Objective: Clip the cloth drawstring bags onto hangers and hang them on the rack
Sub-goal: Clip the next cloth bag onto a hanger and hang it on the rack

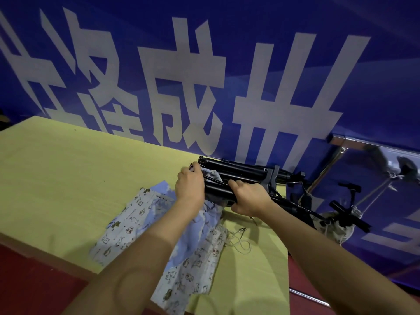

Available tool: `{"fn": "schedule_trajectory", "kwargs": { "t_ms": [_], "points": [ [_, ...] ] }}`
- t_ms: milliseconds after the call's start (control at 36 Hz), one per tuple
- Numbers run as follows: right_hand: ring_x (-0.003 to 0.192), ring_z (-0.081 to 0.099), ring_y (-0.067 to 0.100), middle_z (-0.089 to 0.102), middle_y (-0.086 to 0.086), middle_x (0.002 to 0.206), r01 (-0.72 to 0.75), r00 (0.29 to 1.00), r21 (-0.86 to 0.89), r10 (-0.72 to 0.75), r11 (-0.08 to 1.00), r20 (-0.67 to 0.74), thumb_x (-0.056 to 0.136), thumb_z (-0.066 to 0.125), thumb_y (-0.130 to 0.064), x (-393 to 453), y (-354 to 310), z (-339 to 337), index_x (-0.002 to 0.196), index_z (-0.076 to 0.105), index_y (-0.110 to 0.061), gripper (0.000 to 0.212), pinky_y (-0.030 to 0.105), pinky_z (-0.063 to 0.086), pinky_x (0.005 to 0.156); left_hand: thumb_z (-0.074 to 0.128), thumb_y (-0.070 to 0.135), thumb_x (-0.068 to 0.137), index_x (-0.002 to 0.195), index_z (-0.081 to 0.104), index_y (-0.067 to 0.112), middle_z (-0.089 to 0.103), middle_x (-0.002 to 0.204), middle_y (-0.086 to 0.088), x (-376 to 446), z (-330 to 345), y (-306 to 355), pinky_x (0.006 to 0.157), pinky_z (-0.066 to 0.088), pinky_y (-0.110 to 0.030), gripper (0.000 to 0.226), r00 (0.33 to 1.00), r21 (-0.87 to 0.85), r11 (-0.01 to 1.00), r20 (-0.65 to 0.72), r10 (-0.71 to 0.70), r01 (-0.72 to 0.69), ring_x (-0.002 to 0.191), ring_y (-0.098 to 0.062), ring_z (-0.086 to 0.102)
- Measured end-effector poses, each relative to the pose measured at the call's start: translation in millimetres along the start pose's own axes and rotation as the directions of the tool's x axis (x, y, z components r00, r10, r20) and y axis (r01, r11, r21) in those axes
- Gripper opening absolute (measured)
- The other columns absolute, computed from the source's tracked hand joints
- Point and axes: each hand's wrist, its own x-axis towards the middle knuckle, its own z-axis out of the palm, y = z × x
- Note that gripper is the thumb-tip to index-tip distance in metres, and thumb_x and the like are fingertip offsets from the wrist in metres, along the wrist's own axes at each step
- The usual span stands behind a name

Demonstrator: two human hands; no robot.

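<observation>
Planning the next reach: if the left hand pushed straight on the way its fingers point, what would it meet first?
Probably the black hangers stacked just ahead, where the left hand already touches the bundle's end with grey cloth bunched beside it. Beyond them stands the blue banner; depth is unclear.

Matt printed cloth bags [127, 226], glossy black hangers [238, 178], shiny metal rack [354, 142]

left hand [189, 186] hides hanger clips [195, 165] (fingertips too)
</observation>
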Motion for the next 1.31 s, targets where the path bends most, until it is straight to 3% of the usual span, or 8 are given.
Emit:
{"fn": "schedule_trajectory", "kwargs": {
  "t_ms": [222, 444, 667, 833, 944, 1111, 1222, 1306],
  "points": [
    [0.095, 0.06, 0.03, 0.056, 0.01, 0.116, 0.025, 0.999, -0.027, -0.025, 0.999, 0.023, 0.082, 0.057, -0.027, 7.8, -0.3, -1.8, 0.128, 0.041, -0.009, 0.052, 0.034, 0.042, 0.065, 0.044, -0.009, 0.087, 0.141, 0.038, 0.012, 0.041, 0.139, -0.009, 2.8, 13.8, -8.4, 0.1, 0.041, -0.039, 0.059, 0.936, -0.179, 0.92, -0.023, 0.351, -0.349, 0.129, -0.029, 0.035],
    [0.098, 0.059, 0.028, 0.055, 0.01, 0.117, 0.162, 0.986, -0.134, -0.166, 0.978, -0.019, 0.086, 0.056, -0.027, 10.6, 4.4, -6.0, 0.125, 0.042, -0.008, 0.046, 0.032, 0.033, 0.061, 0.05, 0.03, 0.088, 0.147, 0.019, 0.009, 0.021, 0.151, -0.009, -1.7, 21.1, -5.8, 0.112, 0.017, -0.039, 0.07, 0.876, 0.098, 0.875, 0.157, 0.457, -0.474, 0.135, -0.03, 0.022],
    [0.098, 0.061, 0.028, 0.059, 0.009, 0.111, 0.185, 0.975, -0.118, -0.198, 0.976, -0.105, 0.085, 0.055, -0.032, 15.5, 7.3, 1.5, 0.129, 0.045, -0.007, 0.051, 0.035, 0.044, 0.064, 0.048, 0.035, 0.092, 0.135, 0.032, 0.005, 0.035, 0.139, -0.013, 4.8, 24.3, 12.8, 0.101, 0.029, -0.041, 0.055, 0.895, 0.29, 0.847, 0.111, 0.432, -0.445, 0.126, -0.03, 0.034],
    [0.096, 0.056, 0.026, 0.062, 0.008, 0.107, 0.069, 0.83, -0.093, -0.109, 0.993, -0.547, 0.065, 0.068, -0.023, 18.6, 11.1, 14.2, 0.115, 0.054, -0.009, 0.054, 0.036, 0.032, 0.088, 0.052, 0.037, 0.09, 0.134, 0.034, 0.009, 0.035, 0.136, -0.009, 18.5, 22.4, 11.8, 0.1, 0.029, -0.038, 0.055, 0.939, 0.172, 0.924, 0.103, 0.328, -0.341, 0.128, -0.029, 0.032],
    [0.084, 0.046, 0.023, 0.059, 0.007, 0.093, 0.029, 0.708, 0.007, -0.015, 1.0, -0.706, 0.076, 0.056, -0.018, 18.3, 8.6, 17.4, 0.102, 0.051, -0.013, 0.027, 0.034, 0.031, 0.075, 0.056, 0.039, 0.089, 0.124, 0.043, 0.008, 0.04, 0.129, -0.009, 27.9, 21.4, 5.3, 0.095, 0.032, -0.036, 0.049, 0.975, -0.012, 0.975, 0.025, 0.221, -0.22, 0.122, -0.028, 0.035],
    [0.084, 0.056, 0.031, 0.056, 0.009, 0.094, -0.107, 0.916, 0.367, 0.235, 0.924, -0.326, 0.093, 0.047, -0.02, 18.3, 1.7, 33.1, 0.098, 0.055, -0.008, 0.015, 0.035, 0.035, 0.069, 0.061, 0.039, 0.086, 0.106, 0.053, 0.002, 0.048, 0.11, -0.015, 28.7, 15.5, -3.7, 0.087, 0.032, -0.035, 0.043, 0.978, -0.248, 0.949, -0.124, 0.166, -0.192, 0.107, -0.031, 0.043],
    [0.108, 0.056, 0.031, 0.055, 0.01, 0.125, -0.274, 0.938, 0.638, 0.346, 0.72, 0.012, 0.1, 0.037, -0.034, 30.3, -11.8, 34.6, 0.127, 0.049, -0.012, 0.037, 0.038, 0.046, 0.08, 0.061, 0.04, 0.086, 0.103, 0.052, 0.002, 0.047, 0.108, -0.014, 23.7, 8.6, -6.9, 0.086, 0.029, -0.032, 0.043, 0.975, -0.294, 0.934, -0.145, 0.168, -0.205, 0.105, -0.028, 0.042],
    [0.093, 0.06, 0.028, 0.063, 0.017, 0.117, -0.307, 0.936, 0.835, 0.304, 0.457, 0.178, 0.1, 0.034, -0.042, 41.2, -26.8, 30.6, 0.136, 0.04, -0.018, 0.044, 0.034, 0.047, 0.071, 0.063, 0.038, 0.086, 0.104, 0.051, 0.002, 0.047, 0.107, -0.014, 18.4, 5.8, -10.2, 0.086, 0.029, -0.031, 0.042, 0.975, -0.342, 0.915, -0.145, 0.171, -0.212, 0.105, -0.028, 0.042]
  ]
}}
